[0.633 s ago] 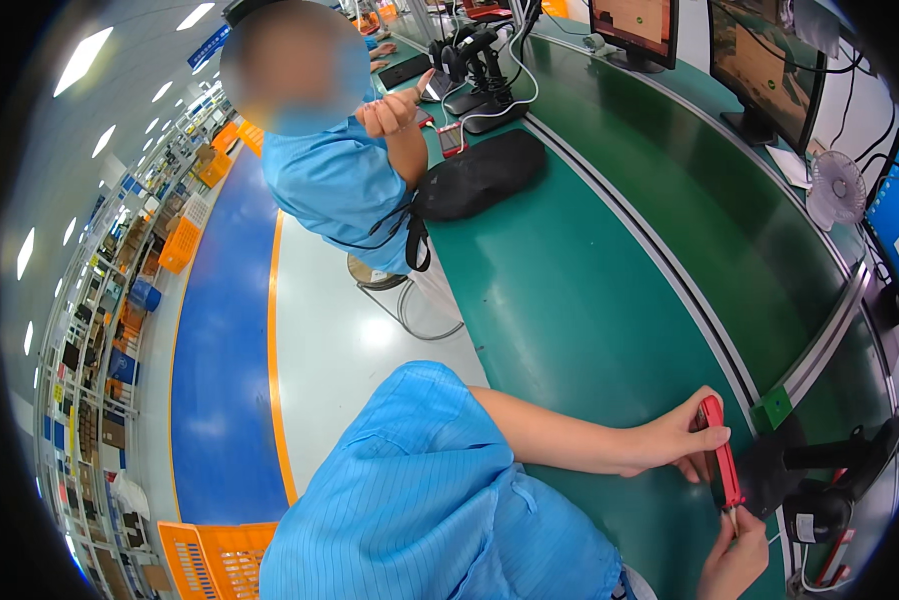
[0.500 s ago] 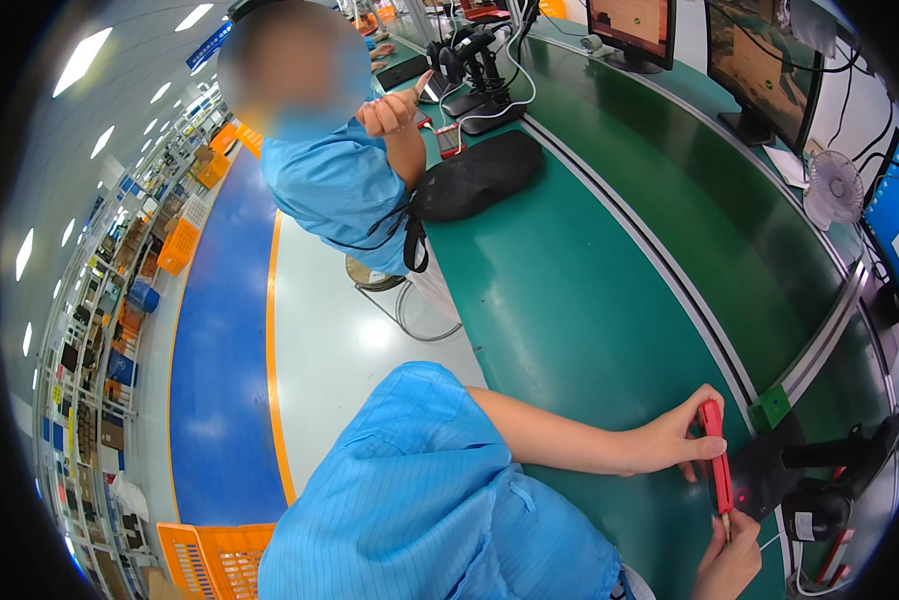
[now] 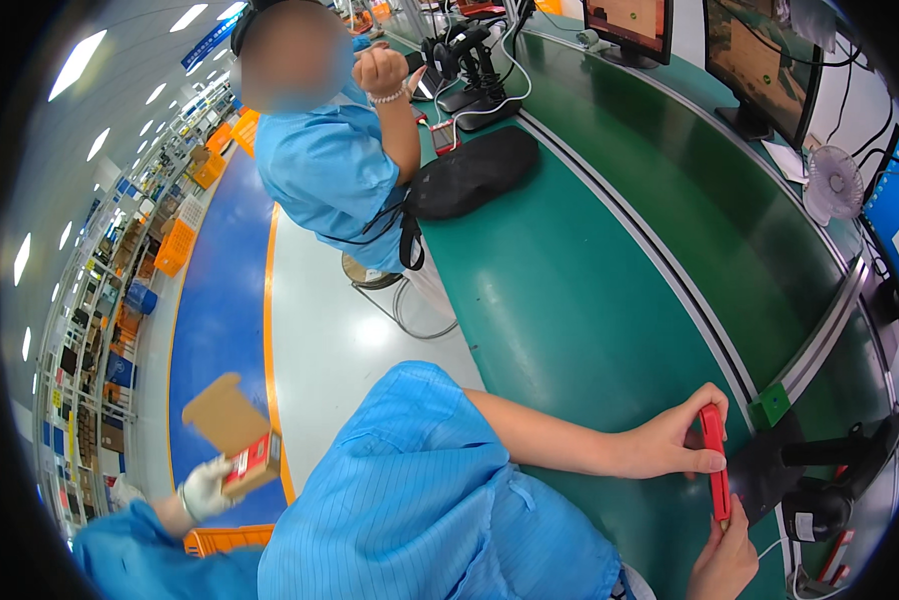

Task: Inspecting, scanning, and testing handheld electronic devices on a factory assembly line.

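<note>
My left hand is closed around the upper part of a slim red bar-shaped object, with the thumb along its near side. The object stands almost lengthwise in the view, over the green bench top. At its lower end my right hand pinches with thumb and fingertips, where a small brass-coloured bit shows. That bit's kind is too small to make out. Just right of the hands, a black scanner-like device on a stand leans over a dark pad.
A co-worker in blue sits beyond a black pouch on the bench. At lower left, another person's gloved hand holds an opened cardboard box near an orange crate. Monitors and a small fan line the right side.
A gloved hand with an opened cardboard box has come in at lower left. My right hand has shifted slightly up against the red object's lower end. The seated co-worker's raised hand has closed.
</note>
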